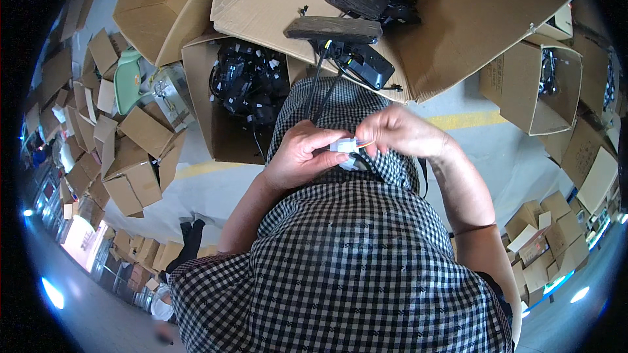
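Observation:
Over my lap, the thumb and fingers of my left hand grip a white plastic wire connector. Thin coloured wires come out of its right side, and my right hand pinches them close to the connector. The right fingertips partly hide the wires. Beyond my hands, a black, flat, bar-shaped part and a black housing rest at the near edge of a large cardboard box. Black cables hang from there toward my left hand.
The large cardboard box holds more black parts. At its left stands a box full of black cabled parts. A green chair is farther left, an open carton at right. A person's dark-clothed leg shows lower left.

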